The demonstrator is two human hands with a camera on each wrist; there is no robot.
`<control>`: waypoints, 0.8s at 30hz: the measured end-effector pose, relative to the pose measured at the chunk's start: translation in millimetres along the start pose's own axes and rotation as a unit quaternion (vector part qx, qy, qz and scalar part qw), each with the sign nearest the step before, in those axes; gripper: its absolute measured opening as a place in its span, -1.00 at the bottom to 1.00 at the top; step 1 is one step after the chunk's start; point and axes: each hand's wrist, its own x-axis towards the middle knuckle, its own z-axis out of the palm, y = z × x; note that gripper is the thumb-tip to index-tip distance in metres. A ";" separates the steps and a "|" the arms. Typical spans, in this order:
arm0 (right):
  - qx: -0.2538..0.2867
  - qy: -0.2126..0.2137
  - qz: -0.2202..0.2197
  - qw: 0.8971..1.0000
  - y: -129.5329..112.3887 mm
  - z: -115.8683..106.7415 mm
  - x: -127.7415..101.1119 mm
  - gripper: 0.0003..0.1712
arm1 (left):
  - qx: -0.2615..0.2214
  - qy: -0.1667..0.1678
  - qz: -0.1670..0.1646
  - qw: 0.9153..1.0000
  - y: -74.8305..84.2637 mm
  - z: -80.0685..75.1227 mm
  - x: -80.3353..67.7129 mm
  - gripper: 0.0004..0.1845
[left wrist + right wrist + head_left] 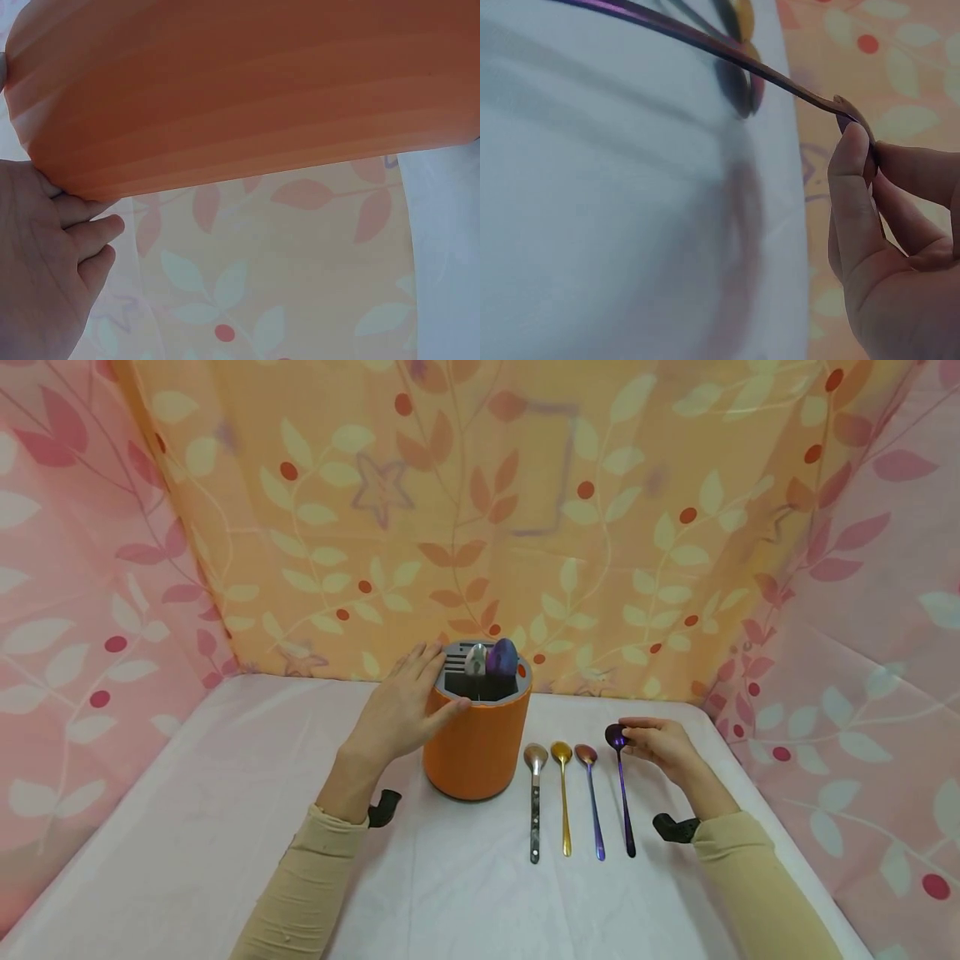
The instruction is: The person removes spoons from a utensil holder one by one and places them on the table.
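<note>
An orange cutlery holder [477, 745] stands mid-table with a silver spoon [476, 660] and a dark purple spoon [502, 657] upright in its slotted top. My left hand [401, 710] rests on its left side, fingers straight along the rim; the left wrist view shows the orange wall [247, 90] against my fingers [86, 225]. Right of the holder several spoons lie in a row: silver [535, 802], gold [563, 793], violet-pink [592, 802] and purple [622, 793]. My right hand [660, 745] pinches the purple spoon's bowl [855, 124], lifting that end a little.
The table [225, 827] has a white cloth. Leaf-patterned fabric walls close it in: orange at the back [480, 510], pink at the left [82, 610] and right [862, 652]. The table's front edge is out of view.
</note>
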 end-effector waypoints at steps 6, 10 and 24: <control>-0.043 0.001 0.016 0.999 14.2 0.1 7.2 -0.42 | 0.005 0.005 0.002 1.000 0.1 0.9 0.1 0.00; -0.076 0.003 0.038 0.996 23.6 1.0 9.9 -0.44 | 0.004 0.007 0.005 1.000 0.1 1.0 -0.2 -0.01; -0.132 0.027 0.047 0.990 34.6 -0.4 9.2 -0.47 | 0.003 0.008 0.007 1.000 0.2 0.6 -0.4 0.00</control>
